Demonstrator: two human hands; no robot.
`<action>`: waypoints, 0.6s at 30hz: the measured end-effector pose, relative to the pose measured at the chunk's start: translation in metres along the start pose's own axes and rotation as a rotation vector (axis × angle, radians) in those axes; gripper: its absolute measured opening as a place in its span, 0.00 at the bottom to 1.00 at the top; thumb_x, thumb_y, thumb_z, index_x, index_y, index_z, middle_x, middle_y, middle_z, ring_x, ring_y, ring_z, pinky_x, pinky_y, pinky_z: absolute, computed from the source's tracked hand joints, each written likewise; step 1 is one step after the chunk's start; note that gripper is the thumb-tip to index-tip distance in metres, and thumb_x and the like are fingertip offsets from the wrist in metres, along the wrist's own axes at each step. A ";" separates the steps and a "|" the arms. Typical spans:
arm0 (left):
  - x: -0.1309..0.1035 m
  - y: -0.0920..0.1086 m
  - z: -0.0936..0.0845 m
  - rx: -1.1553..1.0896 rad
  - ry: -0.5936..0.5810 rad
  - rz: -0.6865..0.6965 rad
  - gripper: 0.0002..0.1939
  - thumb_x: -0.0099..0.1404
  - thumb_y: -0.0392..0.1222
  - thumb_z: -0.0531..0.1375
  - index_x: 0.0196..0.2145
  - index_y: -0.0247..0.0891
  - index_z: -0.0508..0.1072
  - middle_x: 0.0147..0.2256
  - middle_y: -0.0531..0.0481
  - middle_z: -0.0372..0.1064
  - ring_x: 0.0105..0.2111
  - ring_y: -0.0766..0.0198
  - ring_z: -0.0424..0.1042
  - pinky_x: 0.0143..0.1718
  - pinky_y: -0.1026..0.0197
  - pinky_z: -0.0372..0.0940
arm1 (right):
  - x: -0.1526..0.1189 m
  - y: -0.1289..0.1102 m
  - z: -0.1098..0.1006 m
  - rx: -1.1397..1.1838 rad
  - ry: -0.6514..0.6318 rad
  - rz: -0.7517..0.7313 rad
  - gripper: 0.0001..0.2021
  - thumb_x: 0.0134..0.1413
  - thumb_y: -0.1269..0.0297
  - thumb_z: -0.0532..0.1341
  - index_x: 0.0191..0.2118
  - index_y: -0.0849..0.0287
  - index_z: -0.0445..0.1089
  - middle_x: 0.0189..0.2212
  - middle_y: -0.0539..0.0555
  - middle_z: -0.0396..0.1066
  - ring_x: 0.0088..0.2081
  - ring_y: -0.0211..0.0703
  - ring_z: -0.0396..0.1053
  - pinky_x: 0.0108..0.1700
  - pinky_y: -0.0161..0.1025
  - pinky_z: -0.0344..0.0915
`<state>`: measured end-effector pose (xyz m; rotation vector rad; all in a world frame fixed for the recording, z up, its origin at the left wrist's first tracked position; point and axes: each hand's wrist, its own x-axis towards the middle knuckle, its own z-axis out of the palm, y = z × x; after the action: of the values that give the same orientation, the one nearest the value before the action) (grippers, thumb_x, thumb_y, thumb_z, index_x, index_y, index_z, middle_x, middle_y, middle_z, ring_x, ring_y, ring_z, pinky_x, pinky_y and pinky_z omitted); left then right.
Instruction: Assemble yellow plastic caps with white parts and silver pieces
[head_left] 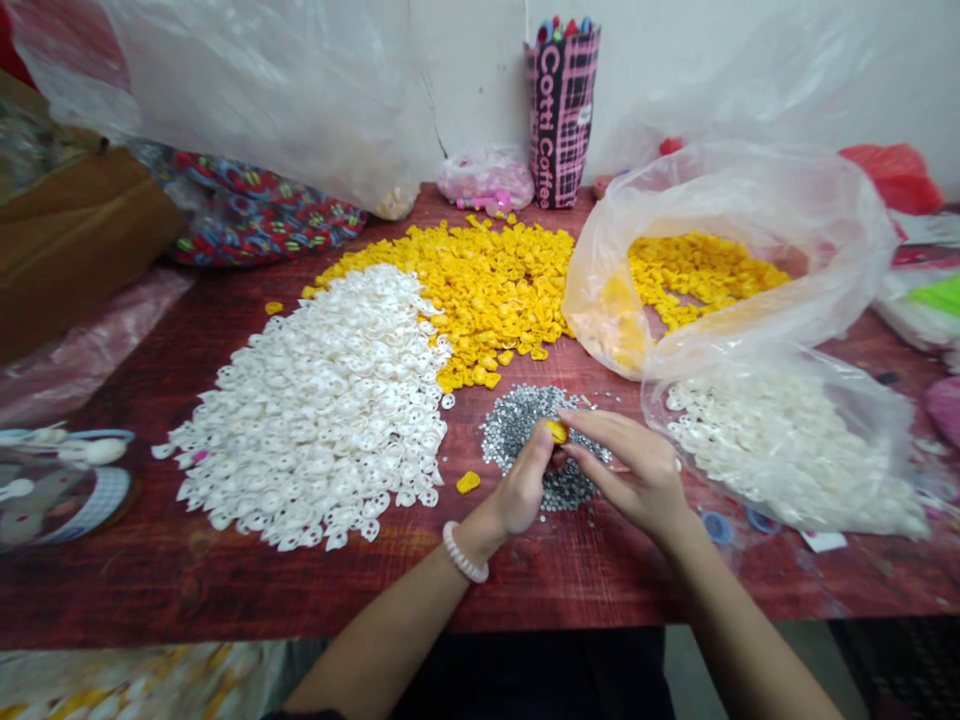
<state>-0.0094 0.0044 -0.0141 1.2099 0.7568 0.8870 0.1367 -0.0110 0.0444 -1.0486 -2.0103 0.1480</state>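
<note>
Over a heap of small silvery-grey bits (525,410), both hands meet at one small yellow plastic piece (556,432). My left hand (523,490), with a pale coiled band on its wrist, is closed and grips the piece from the left between thumb and fingers. My right hand (637,470) has its thumb and fingertips at the piece's right side, pinched around it. Whether a smaller part is between the fingertips is hidden. A loose yellow piece (468,483) lies left of my left hand.
A pile of white face-shaped plastic pieces (322,410) spreads at left, a yellow pile (495,280) behind it. At right, an open plastic bag (840,240) holds yellow pieces; another bag (795,450) holds white ones. A Cotti Coffee bag (562,120) stands by the wall.
</note>
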 end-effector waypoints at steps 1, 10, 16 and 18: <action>0.000 0.003 0.000 0.020 0.007 0.019 0.28 0.65 0.60 0.41 0.49 0.39 0.66 0.49 0.44 0.66 0.53 0.59 0.62 0.57 0.54 0.54 | -0.001 0.000 0.003 -0.014 0.047 -0.027 0.18 0.52 0.72 0.61 0.50 0.57 0.67 0.42 0.56 0.74 0.45 0.44 0.72 0.47 0.44 0.71; 0.001 0.018 0.002 0.041 0.015 0.046 0.22 0.67 0.56 0.43 0.44 0.37 0.66 0.40 0.46 0.67 0.42 0.61 0.65 0.48 0.56 0.60 | -0.009 0.007 0.008 -0.151 0.141 -0.197 0.17 0.51 0.74 0.60 0.48 0.55 0.70 0.39 0.55 0.76 0.44 0.45 0.72 0.43 0.43 0.71; 0.003 0.021 0.002 0.005 0.052 0.067 0.20 0.66 0.54 0.47 0.41 0.37 0.68 0.34 0.49 0.66 0.35 0.62 0.64 0.41 0.58 0.61 | -0.011 0.007 0.007 -0.230 0.177 -0.189 0.24 0.47 0.76 0.64 0.52 0.54 0.67 0.41 0.53 0.76 0.42 0.45 0.70 0.42 0.44 0.70; 0.003 0.022 0.002 0.046 0.085 0.103 0.18 0.66 0.53 0.48 0.41 0.37 0.69 0.35 0.49 0.66 0.36 0.62 0.63 0.42 0.59 0.60 | -0.013 0.006 0.008 -0.257 0.183 -0.171 0.25 0.47 0.75 0.64 0.53 0.53 0.66 0.42 0.52 0.75 0.42 0.46 0.70 0.42 0.44 0.69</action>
<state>-0.0102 0.0090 0.0074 1.2670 0.7920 1.0164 0.1385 -0.0145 0.0291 -1.0016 -1.9738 -0.2942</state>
